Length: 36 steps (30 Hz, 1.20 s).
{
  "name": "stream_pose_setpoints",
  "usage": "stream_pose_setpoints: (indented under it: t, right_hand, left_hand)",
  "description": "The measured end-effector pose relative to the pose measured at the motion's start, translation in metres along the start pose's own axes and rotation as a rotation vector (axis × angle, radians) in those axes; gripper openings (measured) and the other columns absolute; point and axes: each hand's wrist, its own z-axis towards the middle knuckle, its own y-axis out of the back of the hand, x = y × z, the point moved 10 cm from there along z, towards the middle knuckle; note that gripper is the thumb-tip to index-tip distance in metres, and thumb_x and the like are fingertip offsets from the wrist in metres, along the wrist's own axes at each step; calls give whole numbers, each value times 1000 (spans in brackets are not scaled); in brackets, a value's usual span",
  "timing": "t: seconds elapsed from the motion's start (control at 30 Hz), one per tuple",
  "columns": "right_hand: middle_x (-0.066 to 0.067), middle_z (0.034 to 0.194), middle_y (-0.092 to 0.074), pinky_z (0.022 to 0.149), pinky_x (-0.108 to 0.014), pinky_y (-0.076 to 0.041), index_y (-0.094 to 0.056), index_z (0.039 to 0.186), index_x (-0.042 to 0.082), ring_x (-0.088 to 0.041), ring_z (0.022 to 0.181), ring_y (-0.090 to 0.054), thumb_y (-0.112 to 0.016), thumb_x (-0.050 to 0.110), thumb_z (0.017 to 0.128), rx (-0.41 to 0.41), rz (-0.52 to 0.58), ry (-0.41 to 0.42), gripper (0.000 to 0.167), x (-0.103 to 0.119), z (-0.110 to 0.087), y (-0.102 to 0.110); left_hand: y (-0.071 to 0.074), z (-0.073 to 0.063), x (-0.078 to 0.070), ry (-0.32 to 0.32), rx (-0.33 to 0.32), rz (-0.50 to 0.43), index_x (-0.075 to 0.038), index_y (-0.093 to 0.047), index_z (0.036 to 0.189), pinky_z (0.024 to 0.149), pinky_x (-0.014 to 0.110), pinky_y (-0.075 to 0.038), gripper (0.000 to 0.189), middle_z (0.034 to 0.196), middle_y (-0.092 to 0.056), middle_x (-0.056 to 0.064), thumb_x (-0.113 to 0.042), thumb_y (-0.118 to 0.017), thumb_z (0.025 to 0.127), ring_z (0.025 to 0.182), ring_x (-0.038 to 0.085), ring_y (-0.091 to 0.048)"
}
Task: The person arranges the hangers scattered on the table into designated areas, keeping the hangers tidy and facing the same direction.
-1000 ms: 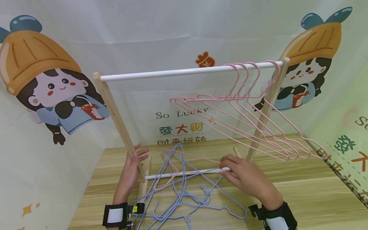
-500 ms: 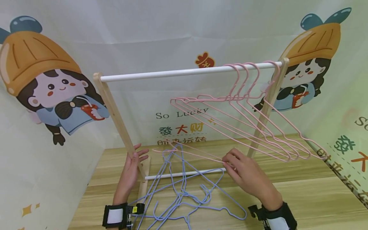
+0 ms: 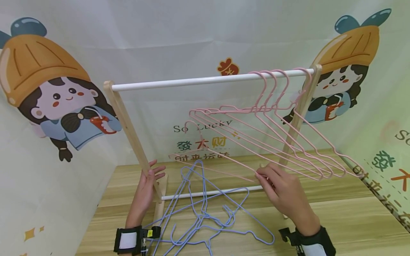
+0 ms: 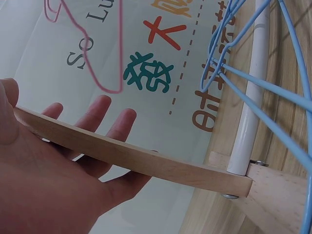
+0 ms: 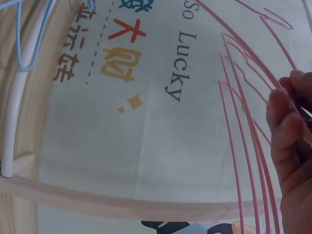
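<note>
My right hand (image 3: 283, 193) pinches one end of a pink wire hanger (image 3: 224, 156) between thumb and fingers. That hanger is raised over the back of the table, its hook pointing up and left, below the rack's white top rail (image 3: 179, 83). My left hand (image 3: 148, 186) holds the lower part of the rack's left wooden post (image 4: 136, 156), thumb on one side and spread fingers behind it. Several pink hangers (image 3: 266, 107) hang by their hooks at the right end of the rail. Blue hangers (image 3: 201, 216) lie tangled on the table in front of the rack.
A lower white bar (image 3: 182, 196) joins the rack's feet, with blue hangers leaning across it. The right wooden post (image 3: 296, 122) stands behind the hung hangers. A printed cloth backdrop (image 3: 153, 53) rises behind the wood-grain table (image 3: 336, 213).
My right hand has lifted the pink hanger off the lower bar and the blue pile, moving slightly up and right. Its hook has swung upright. The left hand stays at the post.
</note>
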Motion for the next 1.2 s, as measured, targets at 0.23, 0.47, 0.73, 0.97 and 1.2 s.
stream_pose_setpoints:
  t: [0.23, 0.47, 0.73, 0.97, 1.2]
  right_hand:
    - [0, 79, -62, 46, -18, -34, -76, 95, 4, -3, 55, -41, -56, 34, 118, -125, -59, 63, 43, 3, 3, 19]
    - [-9, 76, -64, 43, -20, -31, -76, 89, -2, -7, 51, -39, -61, 29, 116, -321, -103, 115, 44, 12, 6, 42]
    - [-13, 67, -56, 44, -26, -27, -71, 85, -9, -16, 49, -38, -66, 28, 114, -541, -101, 66, 47, 18, 6, 63]
    - [-11, 62, -48, 47, -27, -24, -70, 84, -9, -18, 50, -35, -67, 32, 113, -607, -126, 1, 50, 15, 5, 70]
    - [-15, 64, -57, 51, -28, -29, -71, 86, -9, -21, 51, -40, -65, 33, 114, -607, -148, -56, 51, 7, 3, 71]
  left_hand:
    - [1, 0, -1, -16, -3, -4, 8, -28, 163, 118, 68, -30, 52, 149, -53, 41, -25, -22, 123, 119, 3, -62]
    - [1, 0, -2, -21, -2, 5, 8, -28, 163, 118, 65, -31, 52, 149, -54, 40, -25, -21, 123, 116, -4, -61]
    - [1, -1, -1, -15, -2, 15, 8, -29, 163, 118, 66, -32, 52, 149, -54, 40, -25, -22, 123, 124, 11, -64]
    - [0, -1, -2, -18, 7, 5, 7, -27, 164, 117, 75, -28, 51, 151, -52, 41, -22, -20, 123, 137, 61, -52]
    - [0, -1, -1, -3, 2, 15, 6, -28, 164, 117, 66, -32, 50, 150, -54, 38, -21, -21, 123, 131, 29, -64]
